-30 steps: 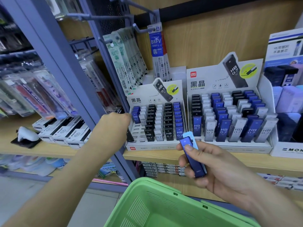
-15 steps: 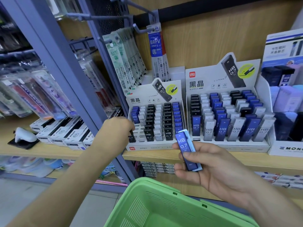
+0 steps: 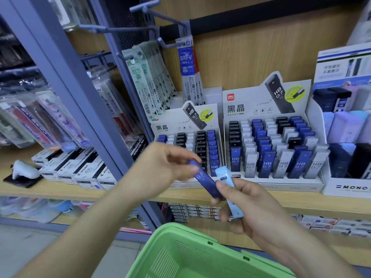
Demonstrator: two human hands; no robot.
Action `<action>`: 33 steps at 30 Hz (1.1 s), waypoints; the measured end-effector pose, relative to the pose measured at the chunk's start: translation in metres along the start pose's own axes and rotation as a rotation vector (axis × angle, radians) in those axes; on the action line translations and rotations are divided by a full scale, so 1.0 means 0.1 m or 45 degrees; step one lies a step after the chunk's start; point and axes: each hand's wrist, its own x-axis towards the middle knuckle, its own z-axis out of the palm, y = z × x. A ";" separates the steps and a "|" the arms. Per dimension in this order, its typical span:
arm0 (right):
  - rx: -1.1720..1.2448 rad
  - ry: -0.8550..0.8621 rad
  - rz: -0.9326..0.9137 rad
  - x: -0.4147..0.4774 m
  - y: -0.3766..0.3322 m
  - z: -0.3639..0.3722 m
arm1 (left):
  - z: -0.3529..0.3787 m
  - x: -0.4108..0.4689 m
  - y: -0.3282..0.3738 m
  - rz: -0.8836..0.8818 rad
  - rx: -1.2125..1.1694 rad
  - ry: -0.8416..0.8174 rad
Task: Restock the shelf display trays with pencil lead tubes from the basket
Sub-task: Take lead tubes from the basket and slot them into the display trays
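Shelving [image 3: 301, 199] in wood, spanning middle of frame left to right, carrying the stock. Green basket [image 3: 180, 253] sitting at bottom centre, below both hands, inside not readable from this angle. Bigger display tray [image 3: 281, 183] standing right of centre on the shelf, holding rows of upright black, white and blue HB 0.7 tubes. Smaller display tray [image 3: 170, 121] standing just left of it, partly hidden behind the hands, showing same kind of tubes in rows. MONO box [image 3: 351, 187] sitting at right edge. Hanging refill packs [image 3: 148, 81] dangling from hooks at upper centre. Pilot boxes [image 3: 80, 171] lying at centre left on a shelf board.

Left hand [image 3: 160, 167] reaching in from lower left to centre frame, pinching upper end of dark blue tube [image 3: 206, 181] between thumb and fingertips. Right hand [image 3: 257, 209] coming in from lower right, gripping light blue tube [image 3: 228, 189], thumb pressing on its front, fingers curling behind. Dark blue tube slanting down to the right, lower end touching right-hand fingers; cannot tell if also being gripped there, too blurry. Both tubes hovering in front of smaller tray's front edge, above basket, just beside each other.
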 end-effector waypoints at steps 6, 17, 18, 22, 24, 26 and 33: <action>0.023 0.037 0.047 -0.01 -0.07 -0.09 | -0.50 0.24 -0.06 0.320 1.187 0.659; 0.070 -0.024 0.086 0.00 -0.06 -0.09 | -0.36 0.77 -0.48 0.180 1.582 0.347; 0.067 -0.029 0.090 0.00 -0.06 -0.09 | -0.36 0.78 -0.51 0.168 1.583 0.329; 0.064 -0.034 0.105 0.00 -0.07 -0.09 | -0.37 0.79 -0.52 0.131 1.604 0.274; 0.069 -0.056 0.109 0.01 -0.07 -0.09 | -0.37 0.79 -0.51 0.118 1.619 0.259; 0.086 -0.083 0.119 0.00 -0.07 -0.09 | -0.37 0.79 -0.50 0.110 1.641 0.259; 0.269 -0.106 0.101 -0.04 -0.12 -0.08 | -0.32 0.85 -0.53 0.067 1.659 0.358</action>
